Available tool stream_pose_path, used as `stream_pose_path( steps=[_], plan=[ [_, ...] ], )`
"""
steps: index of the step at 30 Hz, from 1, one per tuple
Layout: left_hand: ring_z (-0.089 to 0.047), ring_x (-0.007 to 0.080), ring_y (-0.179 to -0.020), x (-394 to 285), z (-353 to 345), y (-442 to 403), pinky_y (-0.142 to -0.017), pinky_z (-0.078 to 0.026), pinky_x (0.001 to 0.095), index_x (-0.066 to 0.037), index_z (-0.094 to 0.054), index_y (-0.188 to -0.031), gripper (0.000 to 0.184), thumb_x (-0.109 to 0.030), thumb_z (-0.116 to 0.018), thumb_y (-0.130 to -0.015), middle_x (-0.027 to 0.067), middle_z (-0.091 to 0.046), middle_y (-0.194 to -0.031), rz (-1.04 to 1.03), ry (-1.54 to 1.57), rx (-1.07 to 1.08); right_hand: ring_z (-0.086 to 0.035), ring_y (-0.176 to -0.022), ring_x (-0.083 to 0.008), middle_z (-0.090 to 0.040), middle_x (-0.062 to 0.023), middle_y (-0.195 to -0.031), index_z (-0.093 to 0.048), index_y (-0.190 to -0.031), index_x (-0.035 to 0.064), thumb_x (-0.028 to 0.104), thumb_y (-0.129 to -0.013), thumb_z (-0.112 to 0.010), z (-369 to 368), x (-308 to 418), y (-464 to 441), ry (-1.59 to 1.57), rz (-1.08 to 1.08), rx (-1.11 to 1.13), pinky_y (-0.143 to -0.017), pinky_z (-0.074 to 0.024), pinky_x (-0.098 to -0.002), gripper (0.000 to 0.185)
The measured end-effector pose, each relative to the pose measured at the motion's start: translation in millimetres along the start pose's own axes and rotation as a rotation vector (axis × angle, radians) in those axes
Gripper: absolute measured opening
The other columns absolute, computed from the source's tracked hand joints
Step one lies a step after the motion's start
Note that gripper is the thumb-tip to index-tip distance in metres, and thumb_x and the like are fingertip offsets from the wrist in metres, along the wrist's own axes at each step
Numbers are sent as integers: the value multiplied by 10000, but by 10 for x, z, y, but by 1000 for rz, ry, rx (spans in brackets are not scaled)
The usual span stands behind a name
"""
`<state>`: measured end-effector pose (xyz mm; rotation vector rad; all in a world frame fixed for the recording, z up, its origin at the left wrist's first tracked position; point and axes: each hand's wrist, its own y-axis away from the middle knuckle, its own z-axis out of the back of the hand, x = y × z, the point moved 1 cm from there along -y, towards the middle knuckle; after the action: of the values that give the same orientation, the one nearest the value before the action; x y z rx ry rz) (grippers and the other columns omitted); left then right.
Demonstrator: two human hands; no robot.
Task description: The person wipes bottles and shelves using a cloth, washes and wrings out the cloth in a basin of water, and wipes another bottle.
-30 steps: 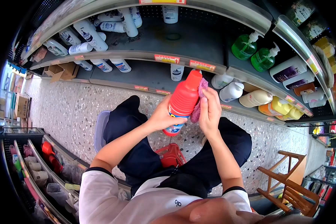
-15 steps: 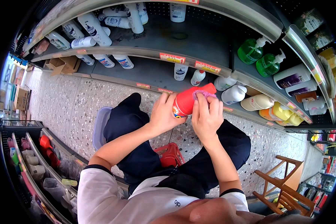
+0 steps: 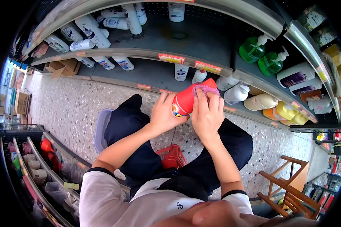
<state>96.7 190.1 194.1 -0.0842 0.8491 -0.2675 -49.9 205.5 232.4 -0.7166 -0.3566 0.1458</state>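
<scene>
A red bottle (image 3: 183, 101) with a colourful label is tilted in front of me, its top end pointing up and right. My left hand (image 3: 165, 112) is wrapped round its lower part. A pink cloth (image 3: 206, 89) is pinched in my right hand (image 3: 207, 115) and pressed against the upper part of the bottle. Part of the bottle's top is covered by the cloth and fingers. Just beyond, on the low shelf, stand a white bottle with a red cap (image 3: 199, 76) and a white bottle with a dark label (image 3: 181, 72).
Shelves (image 3: 140, 79) curve across the front with several white bottles lying and standing at the left. Green pump bottles (image 3: 271, 63) stand at the right. A lavender tub (image 3: 101, 130) is beside my left leg, a red plastic stool (image 3: 172, 156) beneath me. A wooden stool (image 3: 288, 185) lies at the right.
The bottle and both hands have shifted slightly left. The pink cloth has moved on the bottle's upper part, and my right hand has turned a little. The view has shifted slightly.
</scene>
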Motion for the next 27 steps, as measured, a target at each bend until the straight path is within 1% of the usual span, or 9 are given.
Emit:
stream_pose_path(
  steps=[10, 13, 14, 17, 18, 21, 22, 25, 27],
  plan=[
    [-581, 323, -961, 30, 41, -10, -835, -474, 405, -15, -547, -1141, 710, -271, -830, -542, 163, -570, -1030, -60, 227, 91, -515, -815, -270, -521, -118, -952, -668, -1053, 75, -26, -726, -663, 36, -139, 66, -309, 35, -108, -672, -455, -347, 343],
    [-593, 292, -976, 97, 60, -22, -853, -470, 391, -10, -539, -1169, 714, -275, -827, -573, 150, -586, -1038, -65, 374, 217, -524, -827, -270, -522, -128, -967, -666, -1054, 61, -37, -745, -643, 20, -192, 82, -442, -17, -110, -689, -453, -343, 325],
    [-594, 281, -990, 107, 57, -16, -865, -468, 385, -9, -531, -1184, 718, -272, -825, -584, 146, -589, -1054, -32, 467, 251, -554, -871, -287, -543, -155, -996, -657, -1054, 37, -24, -796, -613, 50, -185, 92, -502, -75, -87, -739, -464, -331, 269],
    [-593, 243, -1033, 124, 64, 21, -903, -462, 368, -11, -509, -1228, 732, -265, -817, -614, 132, -597, -1108, 50, 704, 352, -577, -915, -295, -563, -181, -1020, -648, -1052, 17, 9, -853, -580, 46, -222, 83, -650, -132, -81, -785, -468, -316, 210],
    [-590, 229, -1047, 128, 74, 39, -915, -458, 361, -13, -502, -1241, 737, -263, -814, -622, 126, -597, -1130, 67, 755, 384, -584, -950, -285, -578, -187, -1039, -636, -1042, -1, 49, -892, -548, 35, -232, 86, -702, -163, -70, -820, -458, -311, 182],
    [-585, 201, -1067, 121, 105, 67, -940, -452, 349, -19, -488, -1263, 732, -253, -800, -643, 113, -593, -1176, 126, 907, 523, -581, -943, -255, -578, -170, -1043, -628, -1029, -8, 83, -907, -537, 30, -279, 76, -820, -173, -46, -828, -450, -319, 177],
    [-584, 194, -1069, 118, 116, 75, -946, -451, 346, -21, -485, -1267, 727, -250, -794, -650, 109, -592, -1187, 147, 957, 577, -570, -960, -228, -576, -151, -1061, -613, -1027, -15, 106, -929, -510, 29, -286, 78, -867, -204, -11, -854, -433, -319, 187],
    [-580, 181, -1069, 185, 79, 111, -949, -452, 346, -17, -473, -1275, 721, -246, -778, -664, 93, -592, -1185, 159, 1047, 655, -555, -981, -210, -571, -130, -1075, -606, -1031, -17, 114, -945, -487, -15, -283, 60, -1091, -309, 19, -880, -414, -303, 197],
    [-576, 186, -1080, 179, 78, 127, -954, -451, 348, -13, -459, -1284, 756, -276, -781, -653, 100, -585, -1197, 180, 1111, 718, -539, -1011, -172, -569, -102, -1095, -589, -1066, -12, 133, -964, -471, -80, -317, 104, -1238, -399, 76, -908, -397, -287, 213]
  ],
)
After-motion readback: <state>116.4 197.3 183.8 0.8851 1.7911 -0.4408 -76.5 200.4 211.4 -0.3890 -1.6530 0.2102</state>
